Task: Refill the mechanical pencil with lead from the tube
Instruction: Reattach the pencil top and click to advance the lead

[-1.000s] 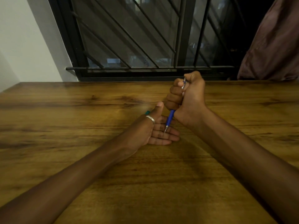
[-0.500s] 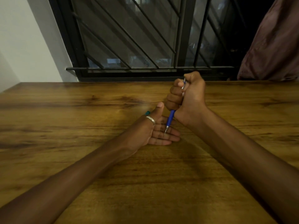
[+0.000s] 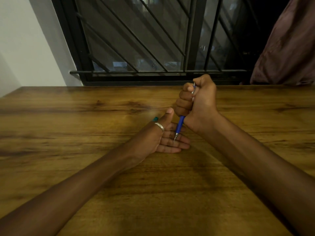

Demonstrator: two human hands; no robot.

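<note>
My right hand (image 3: 197, 103) is a fist wrapped around a blue mechanical pencil (image 3: 179, 126), held nearly upright with the thumb over its top end. The pencil's metal tip points down onto the fingers of my left hand (image 3: 160, 137). That hand rests on the wooden table (image 3: 85, 150) with its palm up, fingers flat and thumb raised, a silver ring on the thumb. A small teal object (image 3: 155, 119), perhaps the lead tube's end, peeks out behind the left thumb; most of it is hidden.
A barred black window (image 3: 136, 48) runs along the table's far edge. A dark reddish curtain (image 3: 289, 48) hangs at the back right, and a white wall (image 3: 25, 40) stands at the left.
</note>
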